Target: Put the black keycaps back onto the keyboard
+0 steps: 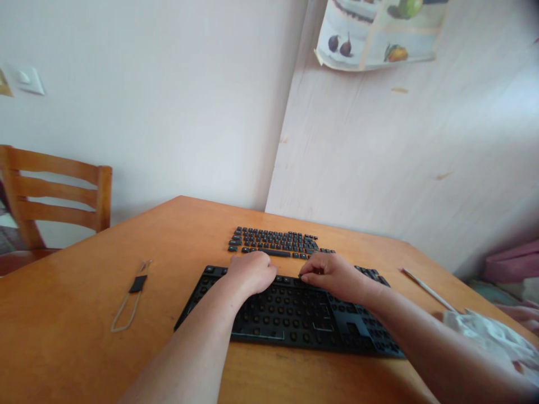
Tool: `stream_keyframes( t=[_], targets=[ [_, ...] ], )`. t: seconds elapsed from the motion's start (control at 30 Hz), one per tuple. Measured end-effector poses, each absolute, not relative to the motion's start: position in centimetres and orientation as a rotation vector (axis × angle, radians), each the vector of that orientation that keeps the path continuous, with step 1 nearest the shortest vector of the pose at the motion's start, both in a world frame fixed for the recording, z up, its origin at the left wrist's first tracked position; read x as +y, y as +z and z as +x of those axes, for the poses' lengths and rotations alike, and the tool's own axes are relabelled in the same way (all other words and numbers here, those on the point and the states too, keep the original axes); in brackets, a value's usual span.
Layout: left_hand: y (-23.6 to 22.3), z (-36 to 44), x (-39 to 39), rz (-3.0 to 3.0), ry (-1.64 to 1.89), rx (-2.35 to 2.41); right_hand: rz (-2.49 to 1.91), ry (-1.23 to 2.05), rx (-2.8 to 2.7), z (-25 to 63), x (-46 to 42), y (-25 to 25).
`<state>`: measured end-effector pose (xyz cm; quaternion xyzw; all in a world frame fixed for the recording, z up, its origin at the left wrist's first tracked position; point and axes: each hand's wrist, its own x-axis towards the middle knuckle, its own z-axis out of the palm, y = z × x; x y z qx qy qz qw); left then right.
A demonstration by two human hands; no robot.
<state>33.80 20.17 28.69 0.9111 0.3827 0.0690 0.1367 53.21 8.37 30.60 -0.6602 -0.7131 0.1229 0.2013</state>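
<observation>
Now: R hand grip seemingly pinches dark keycap at kbd's 12 o'clock edge; L hand grip hidden, can't tell. Risk: keycap drops onto kbd if pinch slips.

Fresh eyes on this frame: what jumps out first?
The black keyboard at the near side of the table, largely stripped of its caps, with the left hand and right hand at its top row. Just beyond it, the loose keycaps lie in keyboard order on the wood. Then the fruit pictures high on the wall, right of centre.
</observation>
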Motion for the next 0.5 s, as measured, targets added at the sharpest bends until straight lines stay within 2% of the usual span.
stream_keyframes(
  t=[0.5],
  targets=[
    [28.6,33.82,20.27,2.622,0.193,1.113,-1.833,0.377,-2.008,53.12,8.23,29.87]
  ],
)
